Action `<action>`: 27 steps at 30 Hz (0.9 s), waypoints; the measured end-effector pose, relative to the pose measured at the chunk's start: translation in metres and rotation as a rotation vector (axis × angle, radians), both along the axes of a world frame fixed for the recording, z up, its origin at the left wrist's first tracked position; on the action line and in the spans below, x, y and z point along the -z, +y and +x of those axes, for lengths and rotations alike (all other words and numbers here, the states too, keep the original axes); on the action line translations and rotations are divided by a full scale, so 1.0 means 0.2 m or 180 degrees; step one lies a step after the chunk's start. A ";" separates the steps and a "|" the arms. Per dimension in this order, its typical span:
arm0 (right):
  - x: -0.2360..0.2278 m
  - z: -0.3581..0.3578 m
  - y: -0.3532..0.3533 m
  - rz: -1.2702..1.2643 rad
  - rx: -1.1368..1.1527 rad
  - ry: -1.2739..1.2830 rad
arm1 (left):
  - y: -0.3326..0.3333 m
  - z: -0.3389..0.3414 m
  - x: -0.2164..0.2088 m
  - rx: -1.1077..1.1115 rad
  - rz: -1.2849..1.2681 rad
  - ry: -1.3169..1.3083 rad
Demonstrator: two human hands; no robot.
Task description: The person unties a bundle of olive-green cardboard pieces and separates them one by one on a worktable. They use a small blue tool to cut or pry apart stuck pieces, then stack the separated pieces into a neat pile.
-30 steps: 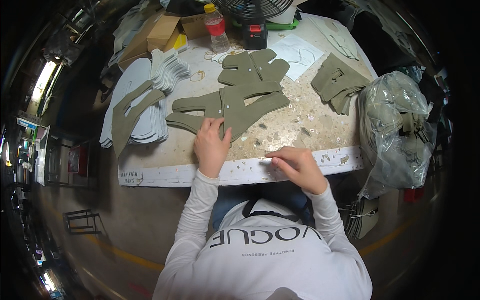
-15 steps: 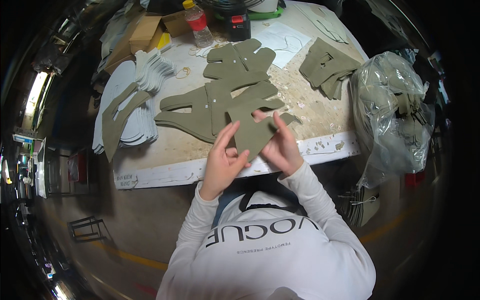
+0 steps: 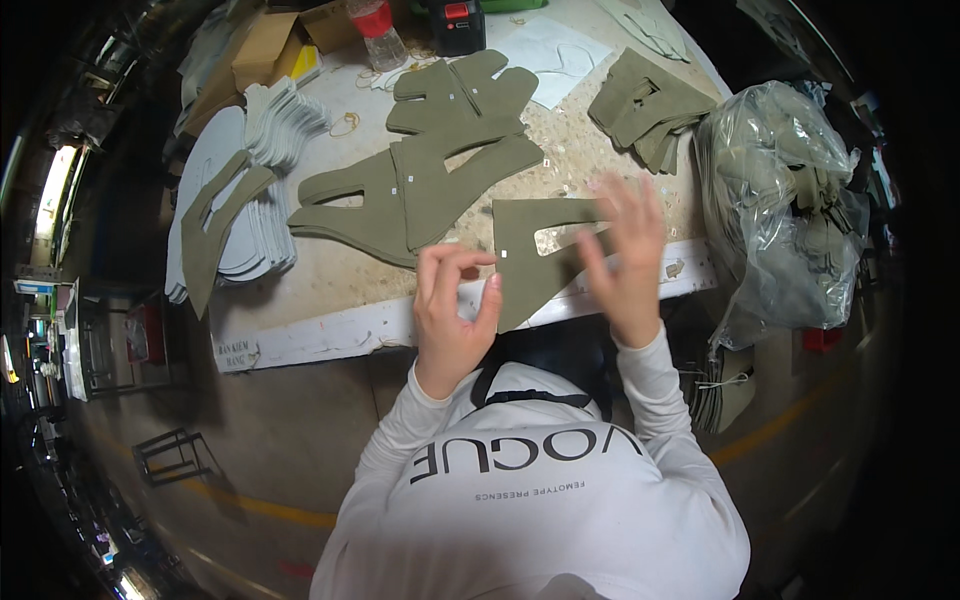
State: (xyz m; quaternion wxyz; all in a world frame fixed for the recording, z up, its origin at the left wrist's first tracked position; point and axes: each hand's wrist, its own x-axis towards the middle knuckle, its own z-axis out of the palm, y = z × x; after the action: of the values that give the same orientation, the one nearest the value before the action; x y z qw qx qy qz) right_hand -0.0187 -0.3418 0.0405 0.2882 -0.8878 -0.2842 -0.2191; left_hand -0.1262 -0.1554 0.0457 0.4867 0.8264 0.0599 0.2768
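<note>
Head view: one olive cut piece (image 3: 525,285), at the desk's (image 3: 330,285) front edge; left hand (image 3: 450,325) half-curled at its left side, grip uncertain; right hand (image 3: 630,265) spread wide, blurred, over its right end, contact uncertain.

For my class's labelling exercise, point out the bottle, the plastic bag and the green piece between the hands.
Bottle (image 3: 383,48), head view: clear lower body.
Plastic bag (image 3: 768,215), head view: see-through side.
Green piece (image 3: 520,272), head view: solid left part.

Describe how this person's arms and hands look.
Long white sleeves, creased along their length, cover both arms and end near the wrists. The left hand and right hand are bare, without gloves; the right one's fingers are blurred.
</note>
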 end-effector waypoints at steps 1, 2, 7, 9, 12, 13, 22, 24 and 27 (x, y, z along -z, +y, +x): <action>0.02 -0.05 0.06 -0.0485 -0.0281 0.0015 | -0.01 0.02 -0.01 0.0194 0.0272 -0.0194; 0.04 -0.08 0.13 -0.0466 -0.0666 0.0058 | -0.03 0.04 0.00 0.0354 0.0530 -0.0387; 0.19 -0.14 0.38 -0.0931 -0.0987 0.0556 | -0.08 0.12 0.04 0.0940 0.0810 -0.0270; 0.23 -0.13 0.38 -0.0913 -0.1060 0.0462 | -0.08 0.09 0.06 0.1205 0.0673 -0.0262; 0.25 -0.12 0.36 -0.0907 -0.1117 0.0375 | -0.08 0.04 0.08 0.1403 0.0686 -0.0252; 0.25 -0.13 0.36 -0.0906 -0.1114 0.0405 | -0.07 0.04 0.09 0.0985 0.0778 -0.0142; 0.23 -0.14 0.36 -0.0979 -0.1012 0.0402 | -0.05 0.01 0.11 0.0099 0.0995 0.0326; 0.23 -0.14 0.36 -0.0923 -0.1007 0.0356 | -0.03 0.01 0.11 0.0220 0.0964 0.0390; 0.24 -0.15 0.36 -0.0949 -0.0996 0.0309 | -0.03 0.01 0.10 0.0466 0.0863 0.0379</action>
State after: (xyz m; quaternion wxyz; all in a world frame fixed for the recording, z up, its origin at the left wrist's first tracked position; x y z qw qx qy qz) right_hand -0.0479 -0.2704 -0.0069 0.1976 -0.8752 -0.4335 -0.0843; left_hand -0.1251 -0.1608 0.0260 0.3852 0.9016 -0.0097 0.1967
